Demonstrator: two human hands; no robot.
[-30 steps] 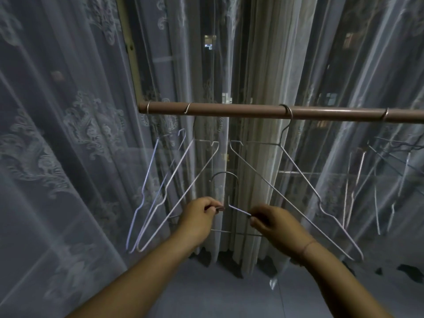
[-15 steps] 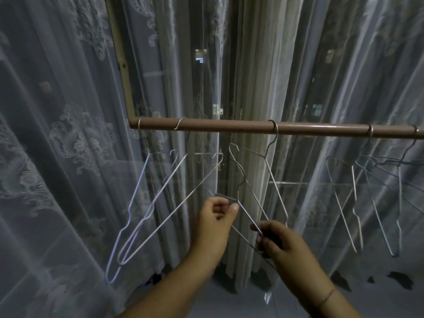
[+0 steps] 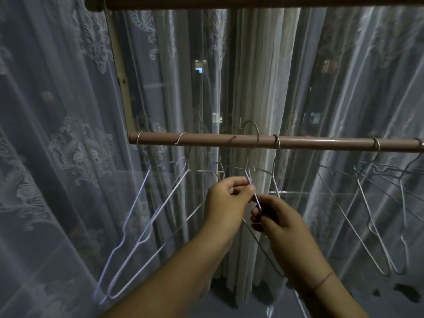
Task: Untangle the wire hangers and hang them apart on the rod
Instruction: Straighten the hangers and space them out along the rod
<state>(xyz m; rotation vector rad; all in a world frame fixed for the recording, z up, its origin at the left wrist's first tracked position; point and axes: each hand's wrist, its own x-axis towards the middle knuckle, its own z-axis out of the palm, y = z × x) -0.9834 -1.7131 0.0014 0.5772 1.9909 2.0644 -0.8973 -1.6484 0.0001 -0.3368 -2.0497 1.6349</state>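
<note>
Your left fingers point(image 3: 249, 188) pinch a thin wire between thumb and forefinger, and just below them your right fingers point(image 3: 257, 212) curl round the same wire. Both belong to one bare wire hanger point(image 3: 256, 198), which you hold edge-on. It runs up from your left hand point(image 3: 226, 203) to a hook that arches above the brown rod point(image 3: 321, 144), with its shank crossing the rod's front. Whether the hook rests on the rod you cannot tell from here. Below your right hand point(image 3: 283, 226) the wire slants down and to the right.

Just right of that hook, another hanger point(image 3: 276, 180) has its hook over the rod, and its frame hangs behind your hands. To the left, two pale hangers point(image 3: 146, 214) hang side by side near the rod's end, tilted, with their low corners close together. To the right, well apart from your hands, a cluster of hangers point(image 3: 378, 175) hangs from hooks near the frame's edge, with wires crossing one another near the top.

A thin thread band point(image 3: 323, 280) circles your right wrist. Behind the rod hang a patterned lace curtain point(image 3: 68, 145) and a pleated curtain point(image 3: 259, 76), with dim lit windows showing through. The floor point(image 3: 378, 304) below is pale with dark marks.
</note>
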